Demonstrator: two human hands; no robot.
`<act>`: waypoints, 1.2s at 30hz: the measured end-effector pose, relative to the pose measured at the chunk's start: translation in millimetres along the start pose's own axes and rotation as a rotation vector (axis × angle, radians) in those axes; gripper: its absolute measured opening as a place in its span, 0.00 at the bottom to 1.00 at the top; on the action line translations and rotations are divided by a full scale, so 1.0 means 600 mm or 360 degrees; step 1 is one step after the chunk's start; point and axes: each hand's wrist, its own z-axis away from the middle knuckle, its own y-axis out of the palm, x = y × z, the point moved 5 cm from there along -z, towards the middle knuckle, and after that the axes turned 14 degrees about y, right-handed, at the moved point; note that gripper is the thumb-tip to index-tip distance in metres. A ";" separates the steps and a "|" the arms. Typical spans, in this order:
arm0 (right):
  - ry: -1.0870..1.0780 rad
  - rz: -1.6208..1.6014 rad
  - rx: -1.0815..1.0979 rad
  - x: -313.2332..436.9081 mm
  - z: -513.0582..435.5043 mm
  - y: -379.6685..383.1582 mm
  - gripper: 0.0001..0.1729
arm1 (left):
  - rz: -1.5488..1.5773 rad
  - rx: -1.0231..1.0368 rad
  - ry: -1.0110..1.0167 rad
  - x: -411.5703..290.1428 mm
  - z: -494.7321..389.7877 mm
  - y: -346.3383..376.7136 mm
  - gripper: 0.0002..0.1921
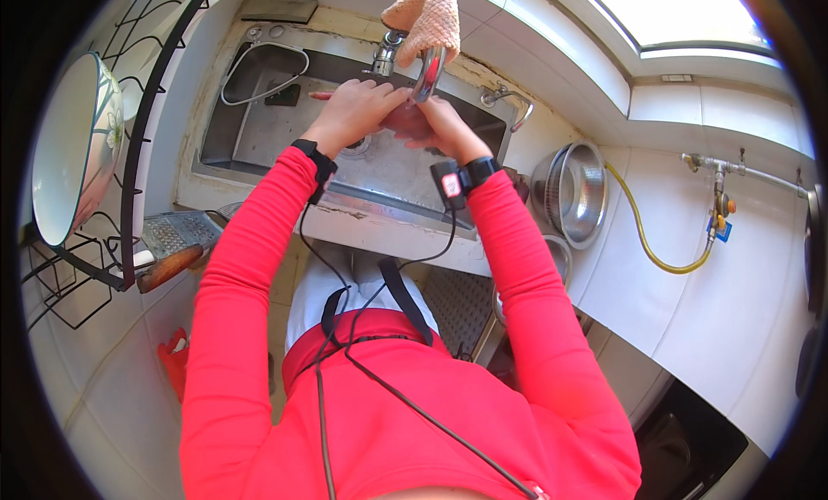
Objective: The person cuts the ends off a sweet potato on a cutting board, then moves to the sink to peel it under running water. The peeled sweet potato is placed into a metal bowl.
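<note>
Over the sink basin, my left hand and my right hand meet under the curved spout of a chrome faucet. Between them is a smooth reddish object, largely covered by my fingers, so its kind is unclear. My left hand rests over its left side, and my right hand cups the right side. A thin reddish tip pokes out left of my left hand; whether it belongs to the same object cannot be told.
A pinkish cloth hangs over the faucet. In the basin's left corner lies a white loop. A small second tap and metal colanders stand right. Left are a wire rack, an enamel basin and a grater.
</note>
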 end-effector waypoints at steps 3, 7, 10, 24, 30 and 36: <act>0.0566 -0.0215 0.0414 -0.027 0.005 0.016 0.29 | -0.0066 -0.0144 0.0050 0.000 0.014 -0.004 0.25; 0.0108 -0.0565 0.0223 -0.052 0.003 0.028 0.26 | -0.0075 -0.0654 -0.0229 -0.013 0.044 0.019 0.33; 0.0000 -0.0846 0.0132 -0.075 0.005 0.019 0.24 | 0.0138 -0.0999 -0.0577 -0.018 0.066 0.047 0.30; -0.0618 0.0890 -0.0977 -0.072 0.093 0.000 0.40 | 0.2179 -0.1821 -0.1500 -0.084 -0.034 0.139 0.12; 0.0011 -0.0284 0.0417 -0.112 0.094 -0.004 0.31 | 0.3229 -0.1116 -0.1066 -0.067 -0.043 0.149 0.14; 0.0061 -0.0043 0.0108 -0.110 0.085 0.012 0.30 | 0.3522 -0.1145 -0.1140 -0.041 -0.044 0.163 0.18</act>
